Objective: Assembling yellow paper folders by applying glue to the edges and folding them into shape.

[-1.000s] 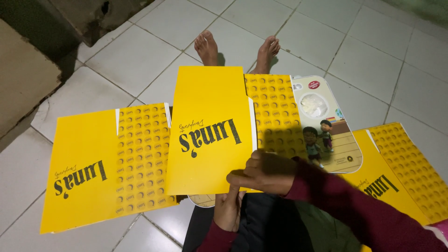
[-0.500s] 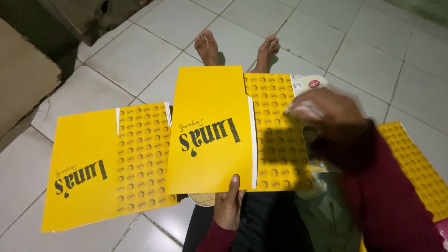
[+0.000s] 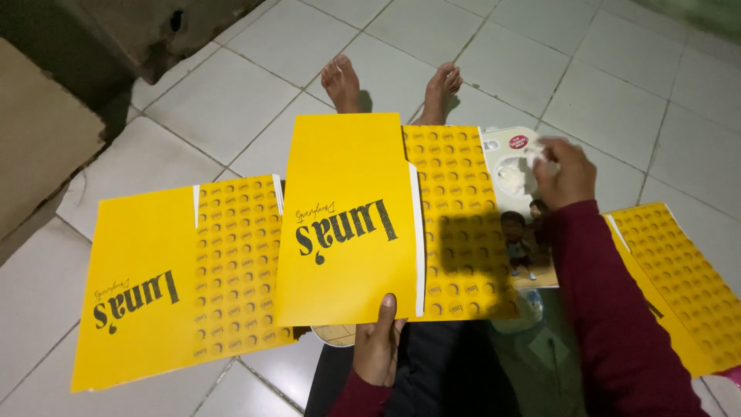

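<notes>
A flat yellow cardboard box blank [image 3: 351,224] with dark lettering and a dotted side panel rests across my lap. My left hand [image 3: 378,344] grips its near edge from underneath, thumb on top. My right hand [image 3: 566,171], in a dark red sleeve, reaches out to a pale illustrated card or tub [image 3: 513,181] lying to the right of the blank. Its fingers pinch something small and white there. My bare feet [image 3: 390,83] stick out beyond the blank.
A second yellow blank [image 3: 174,286] lies on the white tiled floor at the left. A third yellow blank [image 3: 683,286] lies at the right, partly under my right arm. A brown board [image 3: 38,139] and a dark concrete wall edge the far left.
My right hand left the middle of the blank and swung right and away, and it is now over the pale illustrated card. My left hand and the blank stayed put.
</notes>
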